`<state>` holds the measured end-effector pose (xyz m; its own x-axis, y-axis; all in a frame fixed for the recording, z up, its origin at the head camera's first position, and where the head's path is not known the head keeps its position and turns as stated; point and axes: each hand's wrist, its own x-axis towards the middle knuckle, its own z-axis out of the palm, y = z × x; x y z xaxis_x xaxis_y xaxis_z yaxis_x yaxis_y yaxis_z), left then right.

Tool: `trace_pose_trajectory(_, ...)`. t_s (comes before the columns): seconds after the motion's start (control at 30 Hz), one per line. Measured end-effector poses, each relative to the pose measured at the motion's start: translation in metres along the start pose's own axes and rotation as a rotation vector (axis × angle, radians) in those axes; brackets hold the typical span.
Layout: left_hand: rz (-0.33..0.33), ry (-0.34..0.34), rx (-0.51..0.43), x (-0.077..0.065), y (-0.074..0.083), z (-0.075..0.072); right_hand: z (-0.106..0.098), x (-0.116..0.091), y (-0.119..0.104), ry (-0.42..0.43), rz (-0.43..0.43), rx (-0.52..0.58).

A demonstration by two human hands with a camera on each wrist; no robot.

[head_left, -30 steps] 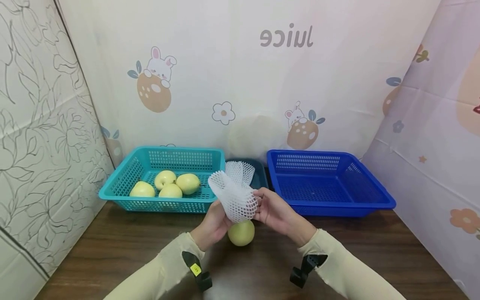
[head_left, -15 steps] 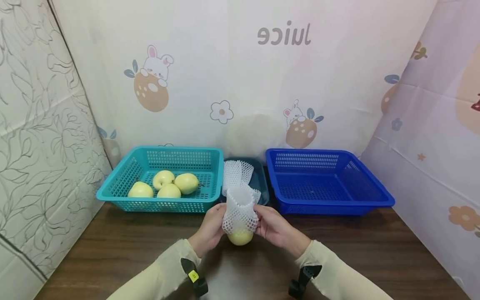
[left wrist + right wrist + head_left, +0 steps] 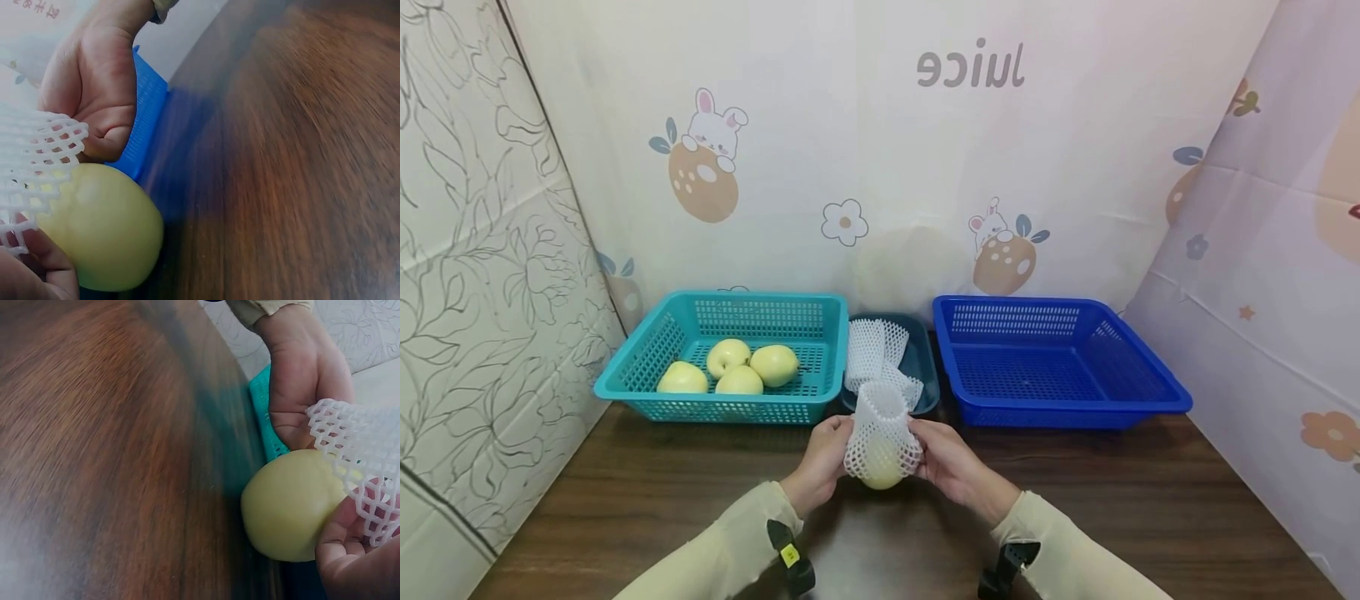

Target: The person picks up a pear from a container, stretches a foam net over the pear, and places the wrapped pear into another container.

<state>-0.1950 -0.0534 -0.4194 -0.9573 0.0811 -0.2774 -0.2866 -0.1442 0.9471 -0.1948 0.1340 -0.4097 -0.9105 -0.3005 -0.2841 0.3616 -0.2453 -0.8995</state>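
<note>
A white foam net sleeve (image 3: 882, 421) stands upright over a pale yellow pear (image 3: 882, 482), its mesh covering the pear's upper part. The pear's lower end shows bare below the net, over the wooden table. My left hand (image 3: 822, 462) pinches the net's lower edge on the left side. On the opposite side, my right hand (image 3: 953, 467) grips the same edge. The left wrist view shows the smooth bare end of the pear (image 3: 115, 231) poking out of the mesh (image 3: 37, 156). Fingers of both hands are partly hidden behind the net.
At the back left, a teal basket (image 3: 715, 408) holds several pale yellow pears (image 3: 741, 381). A small dark tray (image 3: 928, 379) with more foam nets (image 3: 867, 354) stands in the middle, behind the hands. A blue basket (image 3: 1045, 412) is at the back right.
The net sleeve has swung upright from its leftward tilt and come down over the pear, covering more of it. Both hands have lowered with it, now at either side of the pear.
</note>
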Motion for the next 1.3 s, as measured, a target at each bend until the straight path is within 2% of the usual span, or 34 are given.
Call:
trace_pose_trajectory(0.27, -0.004, 0.032, 0.098, 0.005, -0.011, -0.003, -0.004, 0.003, 0.008, 0.032, 0.013, -0.035)
trace_pose_trajectory(0.5, 0.017, 0.044, 0.112, 0.009, -0.02, -0.001, -0.006, 0.006, 0.016, 0.059, 0.021, -0.043)
trace_pose_trajectory(0.73, 0.026, 0.055, 0.147, 0.007, -0.016, 0.0, -0.005, 0.005, 0.016, 0.056, 0.02, -0.029)
trace_pose_trajectory(1.13, 0.0, 0.064, 0.227, 0.01, -0.015, 0.001, -0.003, 0.006, 0.019, 0.09, 0.052, -0.021)
trace_pose_trajectory(1.3, 0.04, 0.074, 0.273, 0.011, -0.015, 0.002, -0.002, 0.005, 0.019, 0.09, 0.044, -0.058)
